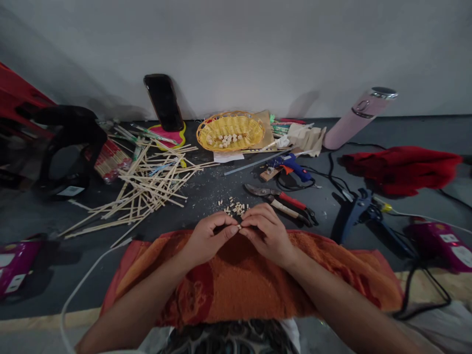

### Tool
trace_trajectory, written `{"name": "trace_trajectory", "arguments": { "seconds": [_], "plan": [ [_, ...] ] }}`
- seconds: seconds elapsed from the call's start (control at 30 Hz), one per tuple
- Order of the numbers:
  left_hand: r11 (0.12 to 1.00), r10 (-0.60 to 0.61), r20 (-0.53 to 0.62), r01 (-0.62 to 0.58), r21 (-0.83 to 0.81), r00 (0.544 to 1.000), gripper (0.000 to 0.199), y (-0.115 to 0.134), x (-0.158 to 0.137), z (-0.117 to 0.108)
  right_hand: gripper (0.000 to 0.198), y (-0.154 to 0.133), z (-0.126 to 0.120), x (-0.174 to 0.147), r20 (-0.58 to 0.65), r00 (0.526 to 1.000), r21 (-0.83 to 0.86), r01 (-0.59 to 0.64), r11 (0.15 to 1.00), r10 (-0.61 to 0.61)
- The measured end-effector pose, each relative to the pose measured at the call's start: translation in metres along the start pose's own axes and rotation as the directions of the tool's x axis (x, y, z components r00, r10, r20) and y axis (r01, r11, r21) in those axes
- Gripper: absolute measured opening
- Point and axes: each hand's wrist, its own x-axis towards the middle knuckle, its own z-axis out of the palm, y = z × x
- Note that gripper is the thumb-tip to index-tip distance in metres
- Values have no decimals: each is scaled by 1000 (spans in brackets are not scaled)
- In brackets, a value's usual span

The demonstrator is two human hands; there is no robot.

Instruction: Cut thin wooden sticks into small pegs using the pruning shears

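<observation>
At the centre of the frame, the bare left hand [211, 239] and bare right hand [268, 235] meet, fingertips pinched together on a small pale wooden piece [239, 227], above an orange patterned towel [258, 292]. Just beyond lie short pale cut pieces [238, 208]; long thin wooden sticks [151, 191] spread centre-left. A yellow woven oval basket [255, 132] with small pale clusters [229, 141] stands upper centre.

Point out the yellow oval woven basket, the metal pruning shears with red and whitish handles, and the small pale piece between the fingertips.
Basket [236, 126], head view, inner back wall.
Pruning shears [290, 199], head view, red handle.
Small pale piece [239, 226], head view, visible middle.
</observation>
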Motion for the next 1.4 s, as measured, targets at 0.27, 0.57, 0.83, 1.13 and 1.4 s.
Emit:
{"name": "trace_trajectory", "arguments": {
  "seconds": [0.27, 0.57, 0.83, 1.13, 1.4],
  "plan": [
    [993, 48, -1, -47, 106, 999, 18, 0, 1, 0, 16, -1, -2, 0, 43, 999, -9, -26, 1000, 26],
    [991, 38, 36, -43, 129, 999, 21, 0, 0, 0, 11, 1, -1, 0, 126, 992, -36, 4, 999, 1],
    [994, 28, 24, -30, 108, 999, 18, 1, 1, 2, 13, 3, -1, 1, 119, 992, -31, -42, 999, 45],
    [995, 29, -15, -27, 100, 999, 21, 1, 0, 0, 21, 3, -4, -2, 98, 995, -17, -1, 1000, 3],
    [993, 29, -1, -28, 115, 1000, 23, -1, 1, 1, 7, 5, 0, -1, 67, 998, -34, 3, 999, -1]
  ]
}}
